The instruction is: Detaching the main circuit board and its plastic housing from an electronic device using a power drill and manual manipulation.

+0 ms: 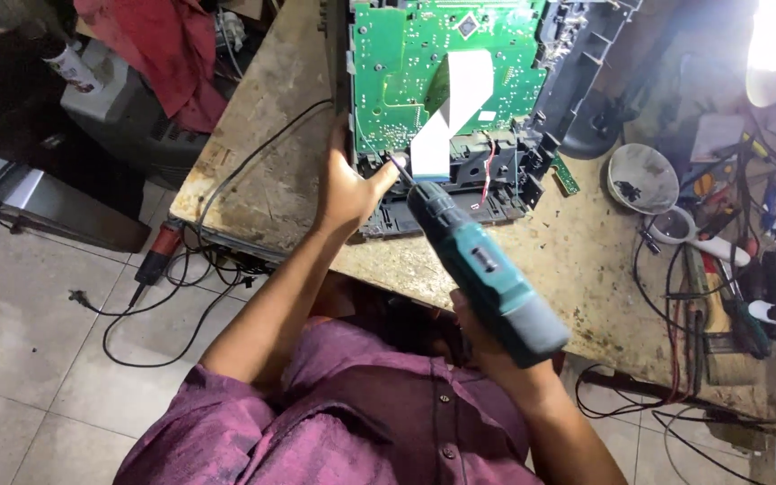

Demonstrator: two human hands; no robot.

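At frame centre, your left hand (345,190) clamps the chassis (460,193) edge to steady it while your right hand (478,332) grips the drill (487,269), bit angled at the board (406,63) corner.

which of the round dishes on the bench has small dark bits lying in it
The grey bowl, just right of the black chassis, holds a few small dark pieces. The smaller white-rimmed round thing below it shows none.

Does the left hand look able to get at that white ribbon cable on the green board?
Probably yes. The left hand already rests on the black frame just beside the ribbon cable, and nothing covers the cable. Only the drill bit, held by the right hand, points in close by.
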